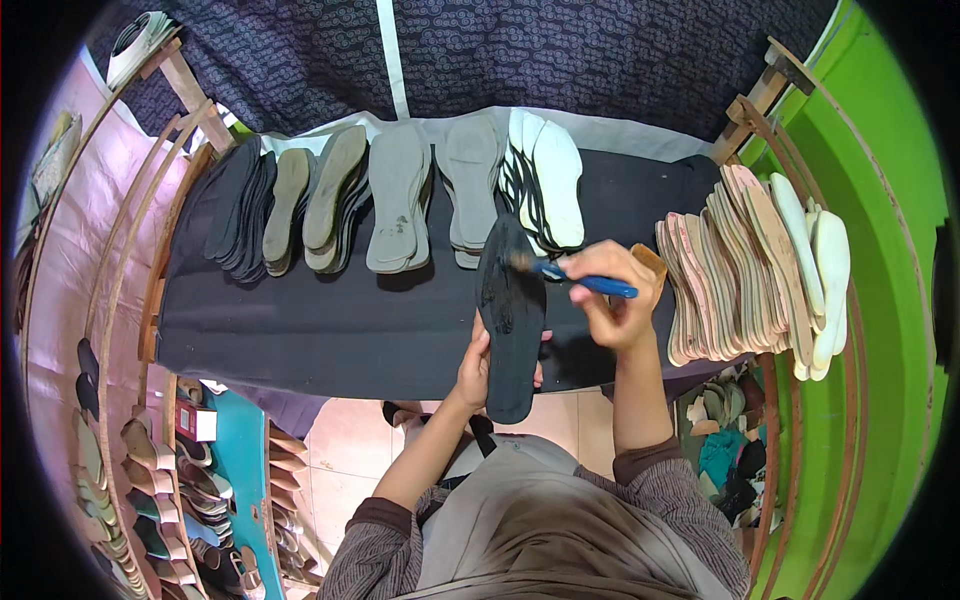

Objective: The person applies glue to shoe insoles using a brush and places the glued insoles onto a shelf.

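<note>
My left hand (474, 368) is closed around the lower half of a long black insole (513, 355), holding it tilted at the table's near edge. A wet-looking dark smear lies along the middle of the insole's surface. Between the fingers of my right hand (622, 290) is a brush with a blue handle (603, 286). Its bristles touch or nearly touch the upper part of the insole. Beside my right hand shows a small orange-brown object (649, 261), partly hidden, whose kind I cannot make out.
Across the back of the black-covered table (300, 335) stand stacks of black, olive, grey insoles (397, 210) and white insoles (558, 185). A leaning row of beige and pink insoles (735, 270) fills the right end. Wooden racks hold shoe parts (150, 450) at lower left.
</note>
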A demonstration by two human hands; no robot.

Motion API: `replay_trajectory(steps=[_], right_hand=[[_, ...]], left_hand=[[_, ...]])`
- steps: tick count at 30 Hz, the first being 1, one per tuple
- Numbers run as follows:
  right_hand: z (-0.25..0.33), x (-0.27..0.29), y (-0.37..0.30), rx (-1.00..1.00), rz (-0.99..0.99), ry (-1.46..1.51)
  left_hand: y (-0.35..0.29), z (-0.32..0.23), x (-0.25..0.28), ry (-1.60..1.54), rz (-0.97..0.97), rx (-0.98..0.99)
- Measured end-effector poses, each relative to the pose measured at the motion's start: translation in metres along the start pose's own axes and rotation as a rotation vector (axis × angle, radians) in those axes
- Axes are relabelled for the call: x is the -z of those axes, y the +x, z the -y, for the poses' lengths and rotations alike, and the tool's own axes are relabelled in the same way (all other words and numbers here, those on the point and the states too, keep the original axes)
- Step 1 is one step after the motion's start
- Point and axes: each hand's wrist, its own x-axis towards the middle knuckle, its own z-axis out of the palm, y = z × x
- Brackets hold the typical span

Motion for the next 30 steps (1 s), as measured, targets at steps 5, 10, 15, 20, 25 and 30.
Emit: replay_trajectory(steps=[5, 10, 15, 20, 25, 30], right_hand=[[0.0, 0.001, 0.004, -0.066, 0.073, -0.004], [0.002, -0.007, 0.006, -0.029, 0.012, -0.024], [0.001, -0.014, 0.015, 0.076, -0.013, -0.108], [0.012, -0.013, 0.008, 0.173, -0.183, -0.156], [0.014, -0.023, 0.0, 0.134, 0.038, -0.103], [0.013, -0.023, -0.004, 0.073, 0.105, -0.022]], left_hand=[[-0.001, -0.001, -0.002, 0.005, -0.016, -0.012], [0.001, 0.001, 0.002, -0.051, -0.009, 0.005], [-0.001, -0.004, -0.007, 0.04, 0.057, -0.025], [-0.002, 0.001, -0.003, 0.006, 0.048, -0.009], [-0.005, 0.006, 0.009, 0.058, -0.017, -0.009], [-0.003, 0.001, 0.006, 0.03, 0.009, -0.011]])
